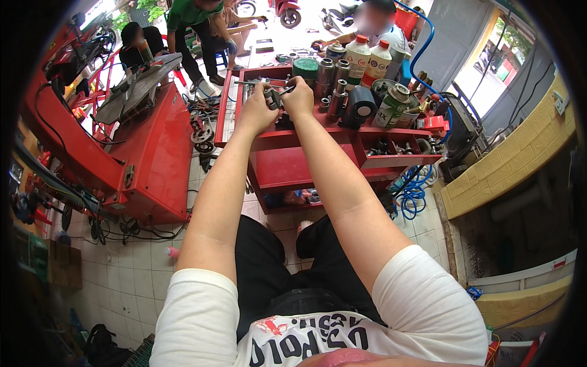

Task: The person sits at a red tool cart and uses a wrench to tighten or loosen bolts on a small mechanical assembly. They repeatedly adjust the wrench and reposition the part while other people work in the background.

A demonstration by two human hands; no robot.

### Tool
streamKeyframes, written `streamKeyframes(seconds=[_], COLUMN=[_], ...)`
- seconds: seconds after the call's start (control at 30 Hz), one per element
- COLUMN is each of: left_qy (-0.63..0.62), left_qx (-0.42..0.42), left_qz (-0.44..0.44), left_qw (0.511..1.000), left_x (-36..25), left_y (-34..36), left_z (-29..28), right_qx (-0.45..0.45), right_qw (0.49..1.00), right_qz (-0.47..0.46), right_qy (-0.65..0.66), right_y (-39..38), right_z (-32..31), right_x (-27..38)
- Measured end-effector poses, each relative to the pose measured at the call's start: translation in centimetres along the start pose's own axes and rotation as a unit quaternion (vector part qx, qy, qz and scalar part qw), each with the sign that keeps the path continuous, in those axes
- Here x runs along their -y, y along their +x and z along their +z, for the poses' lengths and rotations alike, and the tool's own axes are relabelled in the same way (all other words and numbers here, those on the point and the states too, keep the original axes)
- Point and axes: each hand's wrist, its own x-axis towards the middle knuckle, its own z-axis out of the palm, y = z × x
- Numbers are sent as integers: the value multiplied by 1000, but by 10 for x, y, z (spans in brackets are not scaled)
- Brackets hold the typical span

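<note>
Both my arms reach forward over a red tool cart (302, 166). My left hand (258, 112) is closed around a small dark metal part (273, 99), whose exact kind I cannot make out. Close beside it, my right hand (298, 99) pinches a thin dark piece (287, 90) that points toward the metal part. Whether the two pieces touch is too small to tell. Just right of my right hand, tall metal sockets (324, 78) stand upright on the cart top, next to a green-lidded tub (305, 66).
White bottles with red caps (358, 58), a spray can (394, 105) and a black cylinder (359, 109) crowd the cart's right side. A red machine (147, 153) stands left. Blue air hose (411, 194) coils on the right. Other people (194, 30) work beyond the cart.
</note>
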Motion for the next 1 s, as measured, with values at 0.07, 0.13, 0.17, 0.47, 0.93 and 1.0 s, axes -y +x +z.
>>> streamKeyframes(seconds=[0.07,0.13,0.17,0.47,0.93,1.0], left_qy=[22,45,55,67,68,70], left_qx=[-14,-15,-10,-26,-27,-24], left_qz=[-6,-6,-3,-57,-44,-45], left_qw=[1000,999,998,996,996,996], left_x=[-5,-8,-8,-6,-3,-2], left_y=[0,-1,-2,1,1,1], left_z=[1,-1,-2,-2,-1,-1], right_qx=[9,13,16,-3,-46,-41], right_qw=[1000,1000,1000,998,997,998], right_qz=[7,0,-4,-63,-59,-56], right_qy=[-1,-4,-4,24,-4,2], right_y=[3,4,4,6,3,2], right_z=[0,3,4,9,3,3], right_x=[-6,-7,-7,-15,-7,-6])
